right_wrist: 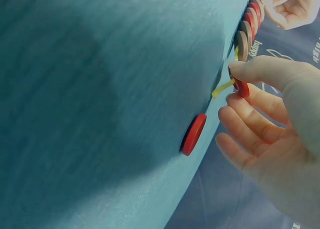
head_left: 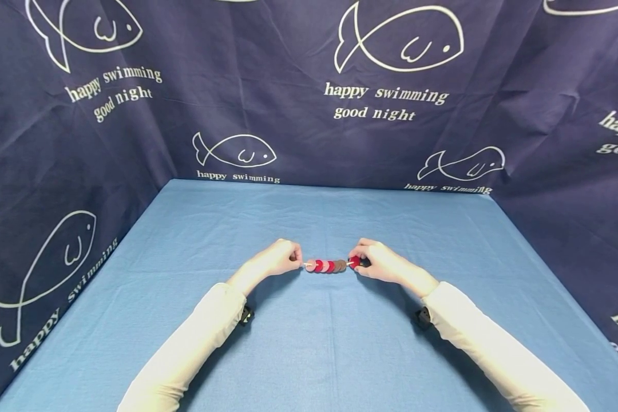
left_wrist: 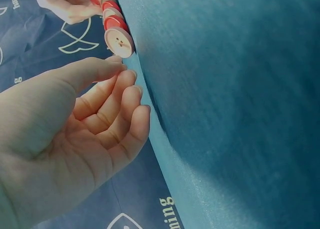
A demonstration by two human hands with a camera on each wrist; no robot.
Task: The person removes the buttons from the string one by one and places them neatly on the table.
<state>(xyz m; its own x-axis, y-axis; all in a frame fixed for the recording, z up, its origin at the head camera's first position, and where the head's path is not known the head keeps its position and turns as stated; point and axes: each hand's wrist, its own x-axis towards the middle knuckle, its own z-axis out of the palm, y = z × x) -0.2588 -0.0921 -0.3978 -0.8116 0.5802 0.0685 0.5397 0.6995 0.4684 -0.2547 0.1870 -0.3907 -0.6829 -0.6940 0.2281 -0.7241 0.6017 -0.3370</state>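
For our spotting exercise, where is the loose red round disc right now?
In the right wrist view, the loose red round disc is on the blue cloth, image-left of the right hand and below the yellow string's end.

The red button is partly covered by the thumb and fingers of the right hand. Most faces in the button row are hidden by overlap. Both sleeves are cut off by the head view's lower edge.
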